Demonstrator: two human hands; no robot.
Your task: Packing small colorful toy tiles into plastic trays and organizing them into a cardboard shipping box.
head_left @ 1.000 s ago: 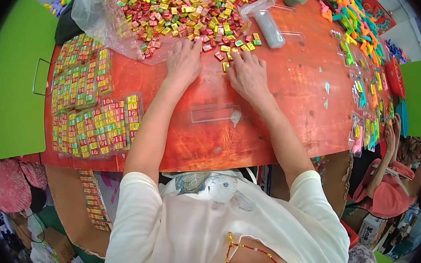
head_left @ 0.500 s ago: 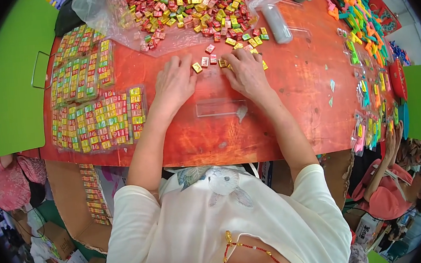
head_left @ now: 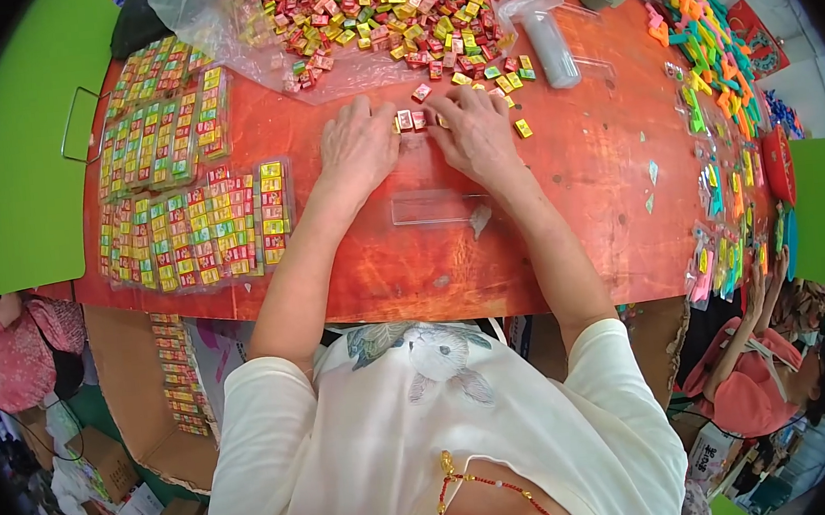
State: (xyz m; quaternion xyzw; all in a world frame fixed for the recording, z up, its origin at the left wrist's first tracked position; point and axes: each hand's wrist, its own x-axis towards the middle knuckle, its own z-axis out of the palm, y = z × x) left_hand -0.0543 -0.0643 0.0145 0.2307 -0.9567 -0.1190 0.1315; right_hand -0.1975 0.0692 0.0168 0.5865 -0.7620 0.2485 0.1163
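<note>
My left hand (head_left: 360, 144) rests on the red table with its fingers bent, its thumb side against the left end of a short row of small candy-like boxes. In the middle of that row are a red-and-white small box (head_left: 405, 121) and a red small box (head_left: 419, 120). A sliver of yellow shows beside the left fingertips. My right hand (head_left: 476, 136) closes on the right end of the row, thumb and index finger around a small yellowish box, mostly hidden. One red box (head_left: 422, 92) lies just beyond the row, and a yellow box (head_left: 523, 128) lies beside my right hand.
A clear plastic tray (head_left: 438, 208) lies nearer to me. Beyond my hands, a plastic bag (head_left: 319, 91) spills a heap of small boxes (head_left: 391, 14). Filled trays (head_left: 180, 234) cover the left side. Colourful toy pieces (head_left: 708, 45) and a co-worker's arm (head_left: 755, 301) are at right.
My left hand has moved right, and the yellow box beside it now sits against the red ones. The gap between my hands has narrowed. The whole view has shifted slightly.
</note>
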